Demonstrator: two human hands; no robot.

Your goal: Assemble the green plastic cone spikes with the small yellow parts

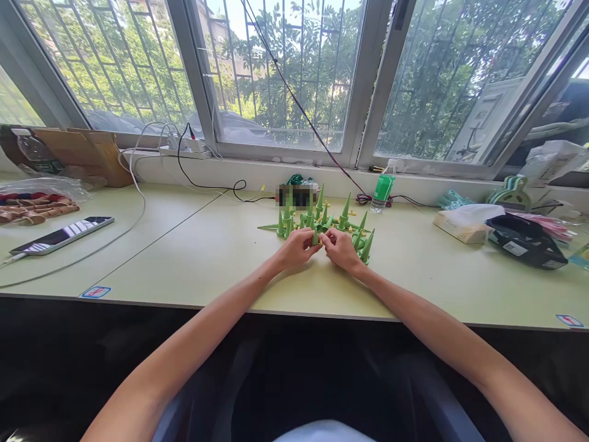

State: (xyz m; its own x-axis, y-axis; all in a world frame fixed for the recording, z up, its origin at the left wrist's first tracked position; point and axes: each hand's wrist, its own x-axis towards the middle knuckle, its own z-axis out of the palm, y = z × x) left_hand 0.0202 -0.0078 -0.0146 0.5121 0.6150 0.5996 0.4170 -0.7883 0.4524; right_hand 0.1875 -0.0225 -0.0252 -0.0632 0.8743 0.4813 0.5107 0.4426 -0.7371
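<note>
Head-worn view — forward, downward, above table (184,245)

On the near side of the cluster of green cones (319,205), the left fingers (309,248) hide the base of a held cone (315,238), and the yellow bit (321,243) pinched at the right fingers (328,240) is too small to make out. A pixelated patch (298,196) blots out whatever lies at the cluster's back. Far left of the cluster, a clear plastic bag (50,189) is cut off by the edge; far right, a bluish item (582,255) is too.
</note>
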